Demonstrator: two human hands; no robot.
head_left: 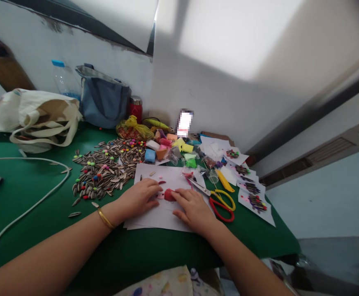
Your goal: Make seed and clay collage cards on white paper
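Flat on a sheet of white paper (154, 220) lies a flattened round of red modelling clay (168, 195), with small pink clay bits at its left. My right hand (194, 205) rests its outstretched fingertips on the right edge of the red clay. To the left, my left hand (140, 197) lies on the paper, fingers extended close to the pink bits and gripping nothing that I can see. Above it sits a small dark red sliver (162, 182). Scissors (221, 201) with yellow and red handles lie partly on the paper, just right of my right hand.
Sunflower seeds (105, 168) mixed with coloured beads spread left of the paper. Behind it are clay blocks (150, 156) and a propped phone (184, 123). A yellow cutter (225, 181) and decorated sheets (256, 201) lie right. Bags (105, 100) and a white cable (28, 211) occupy the left.
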